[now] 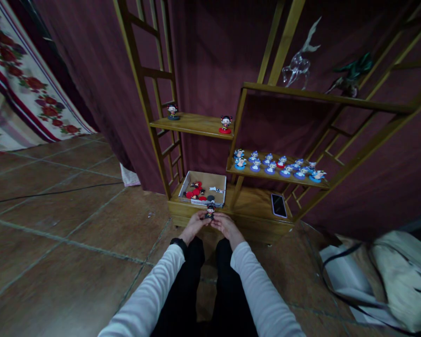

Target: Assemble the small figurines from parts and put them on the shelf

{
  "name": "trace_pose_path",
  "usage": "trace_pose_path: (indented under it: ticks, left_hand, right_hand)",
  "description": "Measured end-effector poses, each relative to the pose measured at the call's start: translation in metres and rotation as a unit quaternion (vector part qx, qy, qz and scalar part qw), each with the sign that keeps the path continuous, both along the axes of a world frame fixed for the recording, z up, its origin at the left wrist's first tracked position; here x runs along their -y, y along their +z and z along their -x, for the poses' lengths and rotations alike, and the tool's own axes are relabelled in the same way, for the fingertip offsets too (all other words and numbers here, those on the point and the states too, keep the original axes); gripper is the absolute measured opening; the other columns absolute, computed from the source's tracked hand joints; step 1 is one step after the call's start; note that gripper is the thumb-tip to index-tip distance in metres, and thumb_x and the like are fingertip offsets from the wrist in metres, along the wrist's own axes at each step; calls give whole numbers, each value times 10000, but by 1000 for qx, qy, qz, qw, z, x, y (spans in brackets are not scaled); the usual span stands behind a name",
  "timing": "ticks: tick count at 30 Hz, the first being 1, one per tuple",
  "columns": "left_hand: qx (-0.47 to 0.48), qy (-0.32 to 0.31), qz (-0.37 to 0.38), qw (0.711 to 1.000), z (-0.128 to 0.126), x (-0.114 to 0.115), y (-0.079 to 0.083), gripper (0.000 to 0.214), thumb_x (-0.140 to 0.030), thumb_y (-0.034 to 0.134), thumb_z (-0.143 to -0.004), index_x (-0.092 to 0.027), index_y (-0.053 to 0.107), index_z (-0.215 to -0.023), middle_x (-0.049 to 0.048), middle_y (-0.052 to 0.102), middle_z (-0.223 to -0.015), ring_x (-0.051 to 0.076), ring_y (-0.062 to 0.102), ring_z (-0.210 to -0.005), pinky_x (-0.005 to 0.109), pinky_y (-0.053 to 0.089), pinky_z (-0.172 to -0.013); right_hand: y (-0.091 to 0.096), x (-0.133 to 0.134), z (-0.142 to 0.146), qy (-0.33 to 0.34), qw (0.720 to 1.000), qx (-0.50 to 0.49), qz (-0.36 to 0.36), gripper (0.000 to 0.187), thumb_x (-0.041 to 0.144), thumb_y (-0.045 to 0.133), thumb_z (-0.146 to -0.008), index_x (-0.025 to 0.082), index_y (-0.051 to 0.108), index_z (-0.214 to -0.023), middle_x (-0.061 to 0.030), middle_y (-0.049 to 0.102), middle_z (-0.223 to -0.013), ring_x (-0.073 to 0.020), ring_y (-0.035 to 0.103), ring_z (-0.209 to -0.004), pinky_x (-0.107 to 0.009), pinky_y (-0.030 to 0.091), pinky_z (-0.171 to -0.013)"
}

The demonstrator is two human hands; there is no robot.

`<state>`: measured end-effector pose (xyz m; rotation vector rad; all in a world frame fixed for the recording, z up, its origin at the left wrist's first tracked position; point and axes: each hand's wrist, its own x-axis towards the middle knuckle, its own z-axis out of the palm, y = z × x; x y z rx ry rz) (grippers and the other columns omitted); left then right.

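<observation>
A small figurine [210,211] with dark hair and a dark round base stands upright between my hands, in front of the open box. My left hand [195,225] grips its base from the left, fingers closed on it. From the right, my right hand [228,226] holds the same base with its fingertips. Just beyond is a shallow cardboard box [225,191] with several red-and-black figurines, a white piece and a dark base lying inside. On the upper left shelf [196,124] stand two similar figurines, one on a dark base [173,112] and one on a red base [225,125].
Several blue and purple figurines stand in two rows on the right shelf [277,174]. A phone [279,206] lies on the lower board. Higher up are a clear deer ornament [297,65] and a dark green ornament [354,72]. Bags [389,276] rest on the floor at right.
</observation>
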<state>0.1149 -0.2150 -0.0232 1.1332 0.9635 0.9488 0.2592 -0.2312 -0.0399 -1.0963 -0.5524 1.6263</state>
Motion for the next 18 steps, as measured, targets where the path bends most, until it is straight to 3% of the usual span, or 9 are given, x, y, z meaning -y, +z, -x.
trace_pose_path:
  ticks: [10,18]
  left_hand:
    - [-18,-22,-22,999,-1,0,0,488,-211,749,-522,-108,584,-970,-2,609,-652,103,527,-572,229,395,-570]
    - [-17,17,-27,999,-3,2,1,482,-207,771,-485,-128,581,-921,46,653,-794,173,589,-766,289,435,-719]
  right_hand:
    - [2,1,0,10,1000,10,-10,239,143,664,-643,154,625,-879,-37,682,-748,-132,642,-657,-292,522,-689]
    - [1,1,0,18,1000,12,-5,239,151,665,-635,169,620,-869,-33,680,-754,-131,637,-658,-289,529,-671]
